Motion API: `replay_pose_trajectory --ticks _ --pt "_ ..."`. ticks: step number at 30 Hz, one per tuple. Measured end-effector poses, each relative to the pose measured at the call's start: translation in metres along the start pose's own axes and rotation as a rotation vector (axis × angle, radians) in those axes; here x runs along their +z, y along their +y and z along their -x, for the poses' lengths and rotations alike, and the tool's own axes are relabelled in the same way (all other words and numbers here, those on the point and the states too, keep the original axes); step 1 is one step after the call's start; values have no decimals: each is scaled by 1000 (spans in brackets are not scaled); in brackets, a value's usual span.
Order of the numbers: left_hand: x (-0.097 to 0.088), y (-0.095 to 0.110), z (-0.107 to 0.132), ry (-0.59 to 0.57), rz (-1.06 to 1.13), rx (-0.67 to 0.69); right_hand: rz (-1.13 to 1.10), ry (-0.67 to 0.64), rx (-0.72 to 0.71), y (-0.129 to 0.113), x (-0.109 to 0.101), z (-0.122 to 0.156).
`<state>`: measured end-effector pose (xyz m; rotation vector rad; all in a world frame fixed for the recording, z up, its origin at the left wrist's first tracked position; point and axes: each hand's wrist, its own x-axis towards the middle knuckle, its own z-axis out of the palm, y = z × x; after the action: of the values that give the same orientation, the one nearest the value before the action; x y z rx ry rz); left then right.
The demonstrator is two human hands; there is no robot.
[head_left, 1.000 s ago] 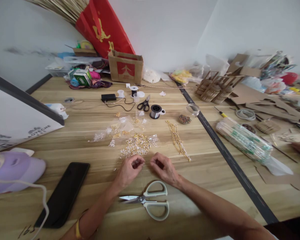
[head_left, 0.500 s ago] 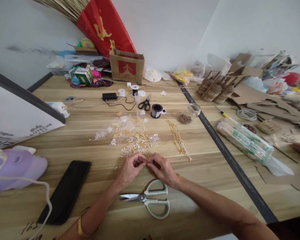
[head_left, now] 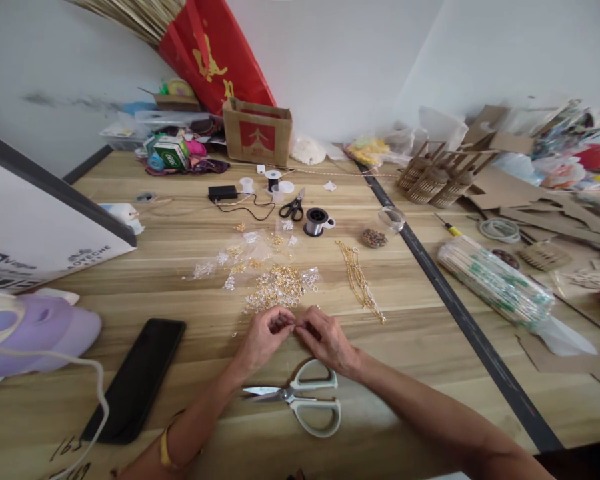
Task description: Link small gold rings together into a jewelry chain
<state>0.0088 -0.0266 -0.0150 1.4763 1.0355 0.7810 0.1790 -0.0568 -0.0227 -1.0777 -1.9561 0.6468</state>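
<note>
My left hand (head_left: pixel 267 337) and my right hand (head_left: pixel 326 339) meet at the fingertips, just in front of a pile of small gold and silver jewellery findings (head_left: pixel 277 287). Both are closed in a pinch; whatever lies between the fingers is too small to make out. Below them, scissors with white handles (head_left: pixel 314 410) rest on the table, blades parted and pointing left. Gold and silver chains (head_left: pixel 356 280) lie to the right of the pile. Behind it are small clear bags of findings (head_left: pixel 253 250).
Spools of wire (head_left: pixel 316 221), black scissors (head_left: pixel 293 208) and a tub of beads (head_left: pixel 375 237) stand farther back. A black phone (head_left: pixel 137 380) and a purple-white device (head_left: pixel 35 330) lie left. Wrapped sticks (head_left: pixel 495 280), cardboard and wooden pieces (head_left: pixel 435 177) fill the right side.
The view has shifted slightly, so the whole scene sits a little farther right. My hands stay pinched together in nearly the same place.
</note>
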Motion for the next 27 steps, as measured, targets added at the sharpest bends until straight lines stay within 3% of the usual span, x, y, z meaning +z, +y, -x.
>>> replay_pose_trajectory --ticks 6,15,27 --pt "0 1 1 -1 -7 11 89 -53 9 2 1 2" --pt "0 -2 3 -21 -210 64 228 -113 12 0 -2 4" --pt "0 0 4 -67 -339 69 484 -151 -157 -3 -4 5"
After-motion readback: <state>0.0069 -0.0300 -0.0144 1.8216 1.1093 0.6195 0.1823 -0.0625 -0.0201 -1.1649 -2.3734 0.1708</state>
